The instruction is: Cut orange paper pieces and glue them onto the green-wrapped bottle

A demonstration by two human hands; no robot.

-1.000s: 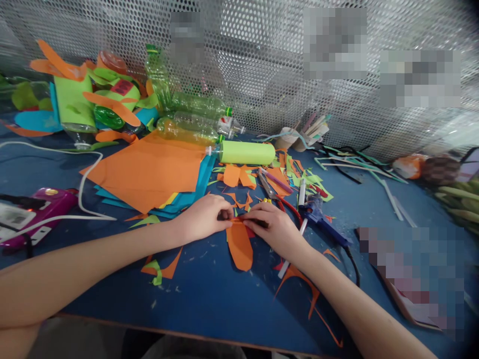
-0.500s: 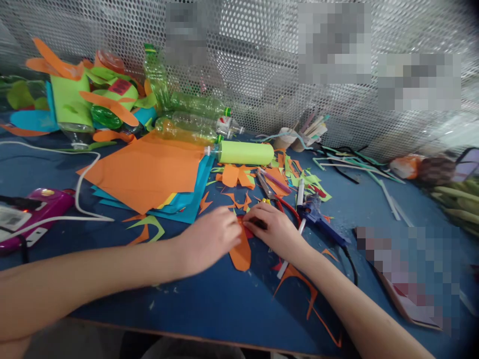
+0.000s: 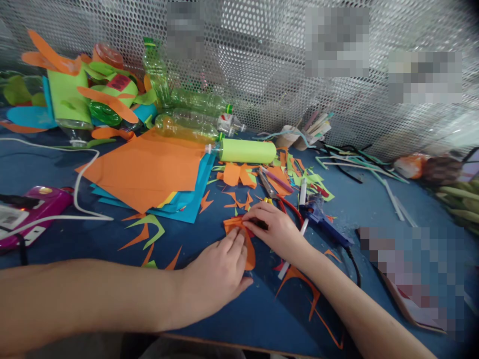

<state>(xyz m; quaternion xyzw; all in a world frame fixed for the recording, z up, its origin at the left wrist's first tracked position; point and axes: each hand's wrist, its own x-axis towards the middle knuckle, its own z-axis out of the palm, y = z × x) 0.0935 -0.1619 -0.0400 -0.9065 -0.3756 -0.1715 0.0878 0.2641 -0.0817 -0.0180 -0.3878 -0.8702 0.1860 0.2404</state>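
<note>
An orange paper cutout with a rounded end lies on the blue table, partly hidden under my fingers. My left hand rests flat on it, fingers stretched out and thumb apart. At the cutout's upper right edge, my right hand has thumb and forefinger closed in a pinch on the paper. Just beyond the right hand lie red-handled pliers and a purple pen. A blue glue gun with a white glue stick lies to its right.
Orange sheets over blue ones lie at back left, near a bottle wrapped in green paper and several plastic bottles. Paper scraps are scattered about. A purple power strip sits far left. A metal mesh wall stands behind.
My left hand has come down and nearer, from above the cutout's upper end to flat on its middle. My right hand keeps its pinch in nearly the same place.
</note>
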